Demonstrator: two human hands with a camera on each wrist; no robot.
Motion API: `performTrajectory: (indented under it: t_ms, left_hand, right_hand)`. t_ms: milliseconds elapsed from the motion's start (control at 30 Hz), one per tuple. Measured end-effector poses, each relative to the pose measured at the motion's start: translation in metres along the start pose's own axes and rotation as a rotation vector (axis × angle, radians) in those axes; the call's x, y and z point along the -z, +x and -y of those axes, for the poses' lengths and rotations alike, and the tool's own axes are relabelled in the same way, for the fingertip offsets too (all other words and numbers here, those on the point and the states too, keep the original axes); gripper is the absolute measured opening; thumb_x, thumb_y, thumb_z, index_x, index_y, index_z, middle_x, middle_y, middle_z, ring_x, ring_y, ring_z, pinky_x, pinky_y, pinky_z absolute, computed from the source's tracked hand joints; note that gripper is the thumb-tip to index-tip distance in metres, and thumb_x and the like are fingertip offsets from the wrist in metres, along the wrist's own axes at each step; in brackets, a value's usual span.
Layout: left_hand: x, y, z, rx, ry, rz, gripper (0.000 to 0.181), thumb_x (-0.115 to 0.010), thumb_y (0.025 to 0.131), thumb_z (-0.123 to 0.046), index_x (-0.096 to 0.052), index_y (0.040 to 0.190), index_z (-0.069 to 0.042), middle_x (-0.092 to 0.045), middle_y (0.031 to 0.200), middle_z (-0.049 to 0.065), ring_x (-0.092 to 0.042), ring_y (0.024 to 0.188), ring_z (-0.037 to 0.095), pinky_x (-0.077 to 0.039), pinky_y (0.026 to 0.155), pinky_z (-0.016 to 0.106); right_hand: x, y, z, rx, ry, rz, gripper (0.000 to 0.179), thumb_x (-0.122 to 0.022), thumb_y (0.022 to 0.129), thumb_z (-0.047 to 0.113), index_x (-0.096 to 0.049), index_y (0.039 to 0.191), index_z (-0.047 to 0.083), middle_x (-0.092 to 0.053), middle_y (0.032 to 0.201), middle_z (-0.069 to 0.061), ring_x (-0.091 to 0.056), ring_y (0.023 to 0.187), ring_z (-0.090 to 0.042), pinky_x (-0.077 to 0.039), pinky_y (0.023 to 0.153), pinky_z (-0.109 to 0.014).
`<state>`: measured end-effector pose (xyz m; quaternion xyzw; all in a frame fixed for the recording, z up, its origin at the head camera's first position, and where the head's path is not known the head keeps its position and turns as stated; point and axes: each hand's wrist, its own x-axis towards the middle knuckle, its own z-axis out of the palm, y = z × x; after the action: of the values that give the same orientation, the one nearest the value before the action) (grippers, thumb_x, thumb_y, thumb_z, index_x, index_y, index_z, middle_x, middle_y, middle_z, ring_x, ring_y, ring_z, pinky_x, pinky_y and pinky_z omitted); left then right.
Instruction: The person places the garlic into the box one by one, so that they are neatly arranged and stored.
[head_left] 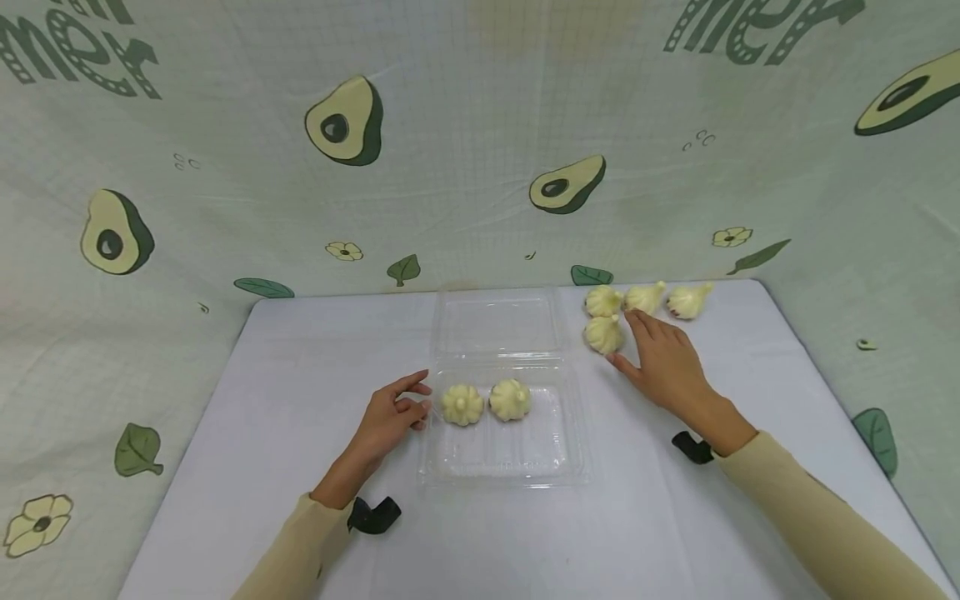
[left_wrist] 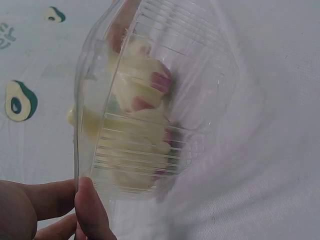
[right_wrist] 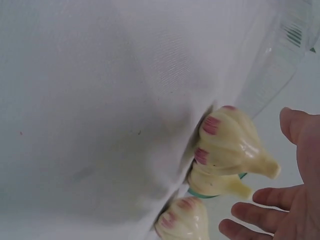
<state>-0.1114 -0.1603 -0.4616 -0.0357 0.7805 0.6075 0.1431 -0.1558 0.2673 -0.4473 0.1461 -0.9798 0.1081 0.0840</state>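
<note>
A clear plastic clamshell box (head_left: 502, 482) lies with its lid (head_left: 498, 325) folded back. Inside its base sit two garlic bulbs, one on the left (head_left: 462, 405) and one beside it (head_left: 510, 400). At the box's left edge, my left hand (head_left: 390, 421) pinches the rim between thumb (left_wrist: 92, 210) and fingers. My right hand (head_left: 667, 367) reaches around a garlic bulb (head_left: 603, 334) to the right of the lid. In the right wrist view, its spread fingers and thumb stay apart from that cream, purple-marked bulb (right_wrist: 232, 140).
Behind the right hand are three more garlic bulbs: a left one (head_left: 602, 300), a middle one (head_left: 644, 297) and a right one (head_left: 687, 301). White cloth covers the table (head_left: 315, 350). An avocado-print curtain (head_left: 465, 167) hangs along the back and sides.
</note>
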Motion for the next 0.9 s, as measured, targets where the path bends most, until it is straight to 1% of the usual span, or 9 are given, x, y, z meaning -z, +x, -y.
performTrajectory:
  t_ms: [133,433,700,900]
  left_hand:
    - [0.000,0.001,0.001,-0.006,-0.002,0.005,0.058,-0.064,0.102,0.004,-0.047,0.158,0.000,-0.059,0.133,0.024,-0.067,0.087,0.017,-0.057,0.069,0.019]
    - [0.000,0.000,0.001,-0.012,-0.011,0.009,0.058,-0.063,0.102,0.005,-0.047,0.158,0.000,-0.059,0.133,0.024,-0.067,0.086,0.016,-0.057,0.069,0.019]
    - [0.000,0.000,0.001,-0.008,-0.017,0.006,0.058,-0.063,0.102,0.006,-0.047,0.158,0.000,-0.059,0.133,0.024,-0.066,0.085,0.014,-0.057,0.069,0.019]
    - [0.000,0.000,0.001,-0.006,-0.021,0.003,0.058,-0.063,0.102,0.006,-0.047,0.157,0.000,-0.060,0.133,0.023,-0.066,0.086,0.014,-0.057,0.069,0.019]
  right_hand:
    - [-0.006,0.004,-0.003,-0.011,0.002,0.019,0.076,-0.073,0.101,0.033,-0.041,0.153,-0.013,-0.046,0.153,-0.036,-0.048,0.137,-0.055,-0.039,0.111,-0.069]
    - [-0.018,0.011,-0.008,-0.043,0.026,0.067,0.076,-0.070,0.103,0.036,-0.039,0.155,-0.010,-0.045,0.154,-0.035,-0.047,0.138,-0.054,-0.038,0.111,-0.070]
    - [-0.024,0.015,-0.008,-0.063,0.053,0.070,0.076,-0.072,0.102,0.035,-0.041,0.154,-0.011,-0.046,0.154,-0.035,-0.045,0.140,-0.052,-0.037,0.112,-0.069]
    - [-0.027,0.018,-0.007,-0.047,0.071,0.052,0.070,-0.073,0.101,0.031,-0.046,0.148,-0.013,-0.050,0.148,-0.036,-0.048,0.137,-0.053,-0.039,0.109,-0.069]
